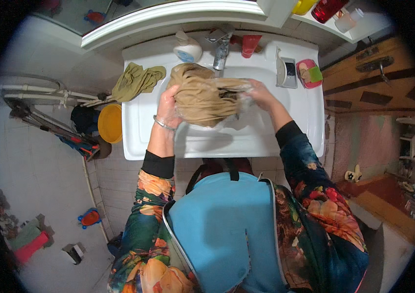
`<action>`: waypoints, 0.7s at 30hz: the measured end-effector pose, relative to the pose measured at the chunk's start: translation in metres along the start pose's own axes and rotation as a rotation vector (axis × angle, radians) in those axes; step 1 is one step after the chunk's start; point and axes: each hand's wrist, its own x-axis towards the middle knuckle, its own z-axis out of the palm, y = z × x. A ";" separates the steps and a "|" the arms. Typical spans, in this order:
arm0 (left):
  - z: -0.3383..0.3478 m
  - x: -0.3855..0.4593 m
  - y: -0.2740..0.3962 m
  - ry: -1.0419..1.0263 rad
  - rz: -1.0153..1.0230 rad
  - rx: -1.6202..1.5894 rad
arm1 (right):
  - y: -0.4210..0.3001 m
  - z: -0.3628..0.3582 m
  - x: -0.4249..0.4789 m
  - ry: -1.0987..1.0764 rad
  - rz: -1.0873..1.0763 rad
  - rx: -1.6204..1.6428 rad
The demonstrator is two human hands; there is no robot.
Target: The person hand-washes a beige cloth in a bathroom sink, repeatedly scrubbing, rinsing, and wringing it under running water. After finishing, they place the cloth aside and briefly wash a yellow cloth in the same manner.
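A wet tan cloth garment (202, 97) is bunched up over the basin of the white washbasin (211, 148), with suds along its lower edge. My left hand (168, 106), with a silver bangle at the wrist, grips its left side. The right end is stretched out sideways, held by my right hand (262, 96), which has foam near the fingers. A dark gap shows between folds close to that hand. Another olive-green cloth (137, 80) lies crumpled on the left rim. Behind the garment stands the metal faucet (221, 55). The garment hides part of the basin.
A white pump bottle (187, 49) and a red tube (250, 46) stand along the back ledge. At right are a grey soap dish (287, 73) and a pink dish (310, 85) holding a green piece. Left of the washbasin is a yellow bucket (110, 123). Above runs a white-framed mirror (170, 16).
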 end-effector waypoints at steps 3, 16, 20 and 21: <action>-0.054 0.014 -0.020 0.190 -0.085 0.306 | -0.051 -0.009 -0.025 0.023 0.025 0.128; -0.020 0.065 -0.121 -0.053 -0.103 -0.316 | -0.095 0.070 -0.105 -0.364 -0.300 -0.228; -0.037 0.078 -0.148 0.004 -0.132 -0.472 | -0.053 0.063 -0.111 -0.094 -0.273 0.162; -0.034 0.074 -0.147 -0.024 -0.155 -0.507 | -0.042 0.061 -0.109 0.003 -0.239 0.310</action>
